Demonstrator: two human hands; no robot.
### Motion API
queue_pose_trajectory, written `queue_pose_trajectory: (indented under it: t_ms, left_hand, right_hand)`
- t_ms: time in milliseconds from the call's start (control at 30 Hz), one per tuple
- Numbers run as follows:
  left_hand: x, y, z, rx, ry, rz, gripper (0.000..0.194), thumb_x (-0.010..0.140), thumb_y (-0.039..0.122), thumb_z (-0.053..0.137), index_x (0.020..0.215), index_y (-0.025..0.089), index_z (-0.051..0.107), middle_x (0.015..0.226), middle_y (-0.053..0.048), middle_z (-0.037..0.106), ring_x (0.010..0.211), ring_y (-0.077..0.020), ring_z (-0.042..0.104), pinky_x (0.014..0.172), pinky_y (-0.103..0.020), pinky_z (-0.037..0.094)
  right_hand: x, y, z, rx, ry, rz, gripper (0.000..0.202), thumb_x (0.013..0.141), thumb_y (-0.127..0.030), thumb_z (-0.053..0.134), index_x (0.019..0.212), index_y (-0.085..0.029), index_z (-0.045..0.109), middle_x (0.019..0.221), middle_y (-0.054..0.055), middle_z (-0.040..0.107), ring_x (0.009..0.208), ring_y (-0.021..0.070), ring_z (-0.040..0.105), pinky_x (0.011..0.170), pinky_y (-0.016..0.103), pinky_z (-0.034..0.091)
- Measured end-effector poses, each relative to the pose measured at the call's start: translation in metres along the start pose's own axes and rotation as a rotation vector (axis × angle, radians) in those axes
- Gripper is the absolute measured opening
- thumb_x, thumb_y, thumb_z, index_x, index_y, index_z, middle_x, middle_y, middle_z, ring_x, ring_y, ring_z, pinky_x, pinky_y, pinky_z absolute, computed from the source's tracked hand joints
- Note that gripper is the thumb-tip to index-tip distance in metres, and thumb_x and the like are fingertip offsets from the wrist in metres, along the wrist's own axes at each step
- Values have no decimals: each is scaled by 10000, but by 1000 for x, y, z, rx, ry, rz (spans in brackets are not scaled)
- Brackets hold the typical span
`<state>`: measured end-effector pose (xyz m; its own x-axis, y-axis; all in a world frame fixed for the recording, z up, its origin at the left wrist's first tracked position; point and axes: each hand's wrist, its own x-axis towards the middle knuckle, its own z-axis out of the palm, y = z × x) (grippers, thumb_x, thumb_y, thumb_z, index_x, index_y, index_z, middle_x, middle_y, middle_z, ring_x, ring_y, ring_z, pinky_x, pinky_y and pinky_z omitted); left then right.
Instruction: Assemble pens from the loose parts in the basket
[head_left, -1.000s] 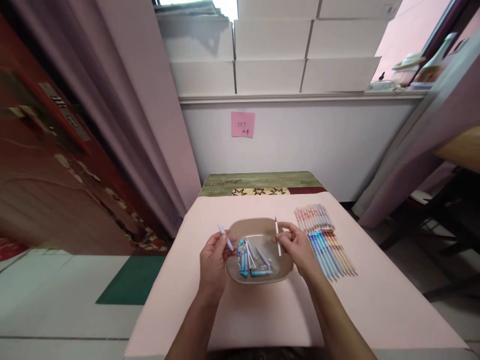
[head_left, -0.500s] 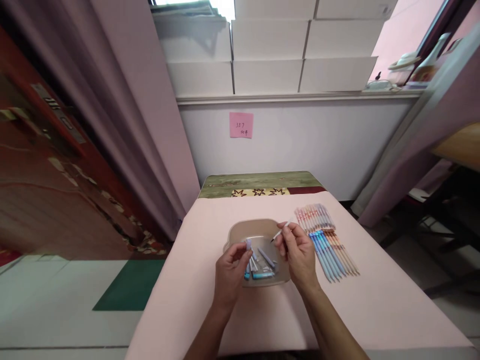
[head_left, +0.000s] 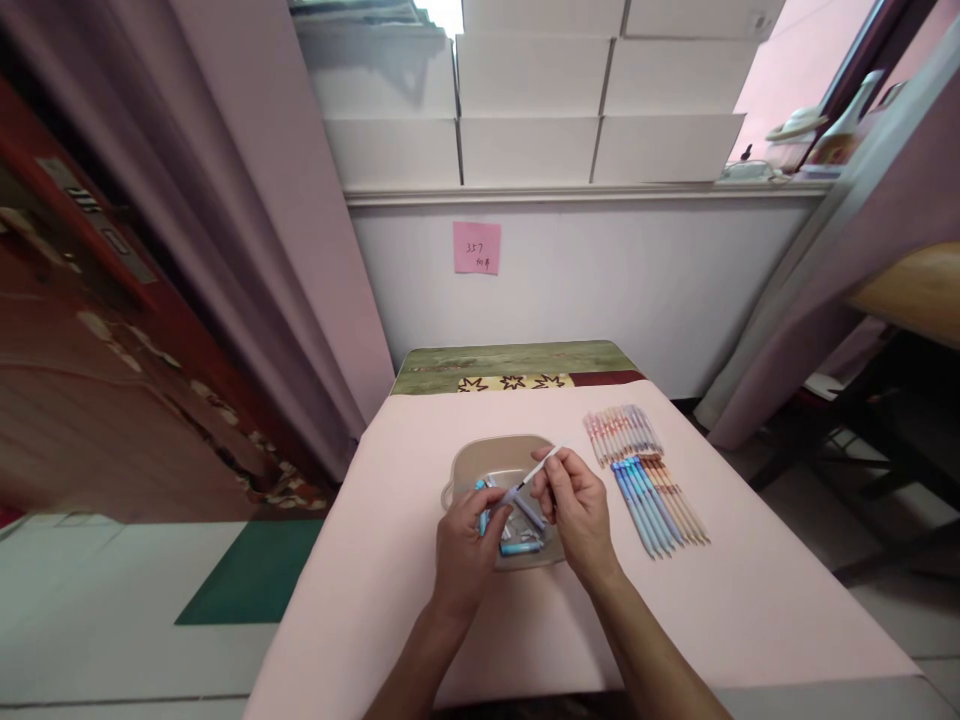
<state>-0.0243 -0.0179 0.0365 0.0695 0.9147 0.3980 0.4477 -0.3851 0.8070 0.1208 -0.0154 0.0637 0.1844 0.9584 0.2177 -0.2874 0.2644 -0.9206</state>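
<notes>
My right hand [head_left: 579, 512] pinches a thin white pen refill [head_left: 540, 467] with a dark tip. That tip points down-left at a small lavender pen part [head_left: 511, 495], gripped between the thumb and finger of my left hand [head_left: 463, 545]. Whether tip and part touch I cannot tell. Both hands are over a beige plastic tub [head_left: 491, 452]. Inside it lie a bright blue pen piece [head_left: 520, 547], a lavender pen barrel [head_left: 531, 512] and several small white and clear pieces, partly hidden by my fingers.
On the pink-covered table [head_left: 397, 470], to the right of the tub, several blue pens [head_left: 643, 510] and tan pens [head_left: 675, 500] lie in a row. Several pink and clear pens [head_left: 622, 435] lie behind them. A pink note [head_left: 476, 248] is stuck to the wall.
My hands have come closer together, bringing the refill's dark tip to the lavender pen part. The view has shifted slightly.
</notes>
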Motion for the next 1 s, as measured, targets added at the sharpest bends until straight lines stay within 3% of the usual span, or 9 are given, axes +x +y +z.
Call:
queue_pose_trajectory:
  t_ms: [300,433,533,633,700,867,1000]
  left_hand:
    - [-2,6,0,-195,-19,-123,118,791,259,651,876,228,727,839,-22,728,779,-200,664,735,-298,500]
    - [0,4,-2,-395,-45,-260,140,788,290,653,873,198,716,822,-33,730,748,-188,659,694,-281,503]
    - [3,-4,-8,-528,48,-355,172,753,306,690,858,170,684,790,-34,714,716,-167,644,666,-262,497]
    - [6,-13,-16,-605,182,-435,224,732,314,710,881,158,647,827,-36,699,754,-158,647,733,-276,501]
    - [7,-18,-20,-623,229,-470,250,748,320,695,926,158,626,878,-44,687,786,-159,649,770,-297,501]
    - [5,-27,-20,-636,235,-423,267,822,323,614,1055,203,561,1000,-46,651,757,-129,615,744,-288,490]
    - [3,-25,-16,-594,181,-365,235,850,306,571,1059,202,550,938,-36,634,717,-118,554,713,-261,465]
  right_hand:
    - [-5,9,-1,-231,-139,34,327,890,-404,548,1062,-139,634,571,-44,512,465,65,398,442,184,322]
    - [-6,7,-3,-278,-39,14,397,901,-427,507,1175,-152,588,585,-41,526,467,78,403,451,193,343]
    - [-3,6,-7,-278,48,0,375,903,-447,484,1097,-153,613,589,-41,528,454,79,399,452,198,349]
    - [4,7,-17,-378,67,15,364,894,-457,481,1027,-157,638,599,-29,560,460,91,443,459,204,369]
    - [13,10,-23,-591,-3,31,311,875,-424,512,967,-172,669,647,-2,626,534,116,538,523,217,419]
    - [37,20,-19,-1435,-354,136,174,815,-262,566,855,-220,730,841,57,735,812,187,665,707,252,448]
    - [46,32,-3,-1561,-494,192,140,757,-260,629,825,-232,748,827,74,746,829,216,686,699,257,460]
